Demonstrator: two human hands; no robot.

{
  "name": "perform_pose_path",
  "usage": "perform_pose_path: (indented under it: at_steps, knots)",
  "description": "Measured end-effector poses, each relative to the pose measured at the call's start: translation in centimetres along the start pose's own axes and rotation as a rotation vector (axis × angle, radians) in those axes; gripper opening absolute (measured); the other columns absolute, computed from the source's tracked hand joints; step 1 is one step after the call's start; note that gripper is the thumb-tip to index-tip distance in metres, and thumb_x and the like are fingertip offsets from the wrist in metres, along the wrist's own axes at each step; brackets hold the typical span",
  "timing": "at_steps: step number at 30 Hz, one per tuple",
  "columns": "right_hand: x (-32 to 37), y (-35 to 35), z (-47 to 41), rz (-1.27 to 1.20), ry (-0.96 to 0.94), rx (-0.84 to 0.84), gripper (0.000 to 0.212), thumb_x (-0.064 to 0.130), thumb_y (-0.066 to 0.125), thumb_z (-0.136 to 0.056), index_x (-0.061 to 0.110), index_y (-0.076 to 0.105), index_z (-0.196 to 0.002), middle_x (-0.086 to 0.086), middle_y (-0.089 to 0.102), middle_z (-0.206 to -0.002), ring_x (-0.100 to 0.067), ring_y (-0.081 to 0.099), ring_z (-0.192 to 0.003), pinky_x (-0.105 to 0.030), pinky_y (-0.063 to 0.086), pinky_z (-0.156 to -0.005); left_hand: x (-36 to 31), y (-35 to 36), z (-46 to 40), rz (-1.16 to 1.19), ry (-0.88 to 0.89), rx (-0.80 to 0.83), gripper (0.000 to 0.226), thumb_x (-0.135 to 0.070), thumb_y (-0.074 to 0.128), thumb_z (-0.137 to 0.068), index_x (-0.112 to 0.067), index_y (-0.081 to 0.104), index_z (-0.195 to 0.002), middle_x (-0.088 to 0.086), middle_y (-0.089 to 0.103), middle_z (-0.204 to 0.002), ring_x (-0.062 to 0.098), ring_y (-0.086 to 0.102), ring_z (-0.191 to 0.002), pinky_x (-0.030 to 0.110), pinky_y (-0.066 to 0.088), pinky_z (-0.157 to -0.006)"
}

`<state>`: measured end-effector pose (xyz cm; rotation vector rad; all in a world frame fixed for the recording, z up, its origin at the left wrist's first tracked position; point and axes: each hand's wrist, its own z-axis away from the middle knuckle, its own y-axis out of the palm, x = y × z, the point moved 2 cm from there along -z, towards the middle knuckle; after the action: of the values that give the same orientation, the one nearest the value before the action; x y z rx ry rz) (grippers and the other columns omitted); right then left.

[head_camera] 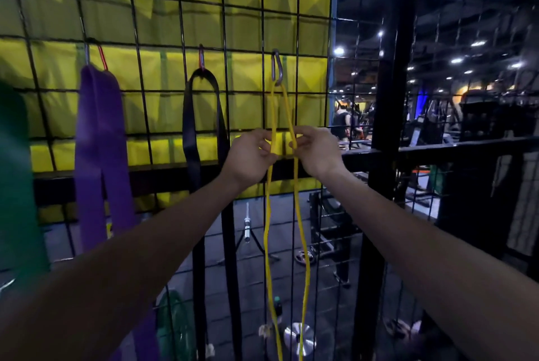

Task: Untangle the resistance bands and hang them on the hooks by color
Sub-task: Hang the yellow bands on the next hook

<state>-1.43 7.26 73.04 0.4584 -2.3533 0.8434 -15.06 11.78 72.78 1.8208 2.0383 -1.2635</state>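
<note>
While the yellow band (296, 185) hangs straight down from its hook (277, 67) at frame centre, my left hand (250, 156) and right hand (316, 152) each pinch one strand, level.

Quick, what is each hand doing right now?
Left hand: pinching the left strand of the yellow band.
Right hand: pinching the band's right strand.

A thin yellow band (300, 214) hangs as a long narrow loop from a grey hook (277, 67) at upper centre, its two strands running down past the bottom edge. Left of it a black band (192, 139) hangs from a red hook (201, 58). Further left hangs a wide purple band (99, 139), and a green band (17, 174) at the left edge.
</note>
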Motion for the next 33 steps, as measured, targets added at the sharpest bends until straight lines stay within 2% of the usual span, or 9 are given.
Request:
perform_pose_path:
  at_steps: [7, 10, 15, 18, 21, 24, 29, 31, 33]
  knots:
    - [-0.5, -0.3, 2.2, -0.188, 0.096, 0.161, 0.048, -0.011, 0.045, -0.089, 0.003, 0.045, -0.135, -0.023, 0.06, -0.117, -0.033, 0.058, -0.11, -0.038, 0.048, -0.098, 0.7, 0.6, 1.5, -0.013, -0.02, 0.028, 0.046, -0.007, 0.06, -0.088, -0.004, 0.047, -0.133, 0.008, 0.056, -0.116, 0.02, 0.06, -0.106, 0.01, 0.04, -0.075]
    - [-0.8, -0.7, 3.5, -0.175, 0.074, 0.151, 0.048, -0.011, 0.046, -0.088, 0.001, 0.046, -0.134, -0.018, 0.059, -0.121, -0.029, 0.059, -0.109, -0.029, 0.048, -0.091, 0.8, 1.1, 2.7, -0.03, 0.04, 0.012, 0.054, -0.008, 0.061, -0.088, -0.007, 0.041, -0.138, 0.01, 0.045, -0.137, 0.019, 0.053, -0.119, 0.025, 0.045, -0.094]
    - [-4.6, -0.8, 7.5, -0.085, 0.114, 0.108, 0.039, -0.005, 0.052, -0.087, 0.002, 0.056, -0.126, -0.016, 0.062, -0.12, -0.029, 0.058, -0.112, -0.028, 0.045, -0.092, 0.9, 3.3, 6.5, -0.09, 0.166, -0.002, 0.045, -0.006, 0.059, -0.089, -0.007, 0.048, -0.132, 0.013, 0.046, -0.134, 0.024, 0.049, -0.121, 0.035, 0.043, -0.1]
    - [-8.1, 0.0, 11.1, -0.047, 0.205, 0.147, 0.037, -0.007, 0.051, -0.087, -0.002, 0.056, -0.124, -0.018, 0.063, -0.118, -0.03, 0.059, -0.111, -0.031, 0.046, -0.092, 2.0, 6.4, 9.8, -0.12, 0.131, 0.155, 0.043, -0.012, 0.057, -0.093, -0.01, 0.045, -0.134, 0.008, 0.044, -0.138, 0.022, 0.046, -0.124, 0.034, 0.037, -0.105]
    - [-12.5, 0.8, 15.7, -0.032, 0.303, 0.173, 0.034, -0.012, 0.049, -0.086, -0.015, 0.052, -0.12, -0.015, 0.07, -0.093, -0.017, 0.066, -0.086, -0.02, 0.047, -0.073, 3.8, 10.7, 13.2, -0.134, 0.049, 0.315, 0.043, -0.011, 0.057, -0.091, -0.014, 0.047, -0.133, 0.005, 0.046, -0.136, 0.019, 0.046, -0.124, 0.033, 0.039, -0.102]
    - [-16.0, 0.7, 20.2, 0.01, 0.411, 0.18, 0.026, 0.008, 0.056, -0.082, 0.002, 0.065, -0.105, -0.009, 0.067, -0.096, -0.02, 0.062, -0.089, -0.023, 0.043, -0.077, 5.3, 15.5, 16.7, -0.054, -0.083, 0.472, 0.041, -0.004, 0.057, -0.086, -0.01, 0.054, -0.127, 0.005, 0.054, -0.12, 0.022, 0.053, -0.116, 0.026, 0.042, -0.085]
    - [-22.3, -0.9, 26.6, 0.134, 0.642, 0.169, 0.031, 0.002, 0.056, -0.081, 0.005, 0.066, -0.11, -0.009, 0.07, -0.103, -0.02, 0.063, -0.099, -0.023, 0.042, -0.083, 7.1, 23.4, 21.8, -0.006, -0.109, 0.686, 0.034, 0.001, 0.057, -0.085, -0.001, 0.058, -0.119, 0.019, 0.056, -0.116, 0.03, 0.058, -0.106, 0.014, 0.04, -0.076]
    - [-25.7, -1.7, 28.8, 0.164, 0.725, 0.14, 0.032, 0.003, 0.057, -0.082, 0.006, 0.066, -0.113, -0.011, 0.069, -0.108, -0.023, 0.063, -0.103, -0.016, 0.039, -0.08, 7.8, 27.2, 23.3, 0.008, -0.112, 0.781, 0.027, 0.003, 0.056, -0.084, 0.003, 0.062, -0.11, 0.024, 0.061, -0.108, 0.032, 0.06, -0.099, 0.028, 0.046, -0.082]
    - [-29.1, -2.3, 31.2, 0.192, 0.812, 0.096, 0.032, 0.004, 0.056, -0.082, 0.004, 0.065, -0.112, -0.014, 0.067, -0.111, -0.029, 0.061, -0.107, -0.023, 0.042, -0.087, 8.9, 31.2, 25.1, 0.016, -0.117, 0.902, 0.033, 0.0, 0.057, -0.084, -0.001, 0.059, -0.117, 0.019, 0.062, -0.113, 0.03, 0.06, -0.103, 0.034, 0.047, -0.087]
